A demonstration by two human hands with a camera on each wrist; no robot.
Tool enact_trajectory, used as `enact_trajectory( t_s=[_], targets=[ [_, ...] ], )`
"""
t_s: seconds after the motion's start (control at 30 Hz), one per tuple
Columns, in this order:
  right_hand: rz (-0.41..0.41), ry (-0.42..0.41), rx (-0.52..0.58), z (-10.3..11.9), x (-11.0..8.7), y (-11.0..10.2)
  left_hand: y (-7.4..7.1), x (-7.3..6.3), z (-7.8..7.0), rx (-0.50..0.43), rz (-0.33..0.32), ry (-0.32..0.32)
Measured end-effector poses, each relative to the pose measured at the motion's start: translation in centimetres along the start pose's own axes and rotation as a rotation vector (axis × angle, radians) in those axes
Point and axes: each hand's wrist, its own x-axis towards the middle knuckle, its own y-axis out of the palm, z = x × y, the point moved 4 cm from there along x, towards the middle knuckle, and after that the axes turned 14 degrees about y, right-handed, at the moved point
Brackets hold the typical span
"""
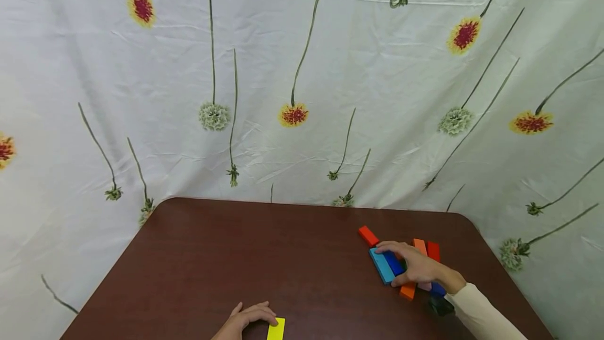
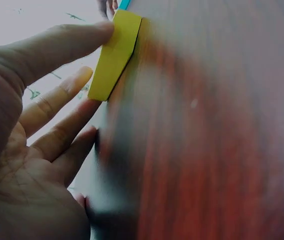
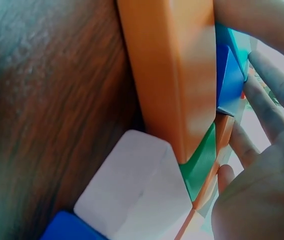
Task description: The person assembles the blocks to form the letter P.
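My left hand (image 1: 247, 320) holds a yellow block (image 1: 276, 330) at the table's near side. In the left wrist view the thumb lies on one end of the yellow block (image 2: 115, 55), with fingertips at its other end. Farther off to the right, my right hand (image 1: 417, 266) reaches over a group of coloured blocks. Its thumb and fingertips are at opposite ends of a light blue block (image 1: 381, 266) lying flat. Beside that lies a dark blue block (image 1: 393, 263), partly under the hand. The right wrist view shows the light blue block (image 3: 239, 47) by the fingertips.
Around the right hand are an orange block (image 1: 419, 245), a red block (image 1: 433, 251), another orange block (image 1: 408, 291) and a blue block (image 1: 438, 289). A separate red block (image 1: 368, 235) lies beyond. Green (image 3: 199, 167) and pale (image 3: 136, 185) blocks sit close in. A flowered cloth (image 1: 264, 67) hangs behind the brown table (image 1: 226, 256).
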Motion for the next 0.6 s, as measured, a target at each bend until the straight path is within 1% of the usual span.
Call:
enact_trajectory(
  t_s=[0.07,0.3,0.47,0.6],
  targets=[
    [-0.003,0.011,0.001,0.0,0.0,0.0,-0.1,0.0,0.0,0.023,0.005,0.010],
    [-0.025,0.026,-0.027,0.2,0.1,0.3,-0.4,-0.1,0.1,0.017,0.024,0.004],
    [-0.030,0.040,-0.005,0.7,0.1,0.2,-0.4,0.0,0.1,0.023,0.028,-0.004],
    [-0.039,0.049,0.022,1.2,0.1,0.1,-0.5,0.0,0.1,0.030,0.027,0.003]
  ],
)
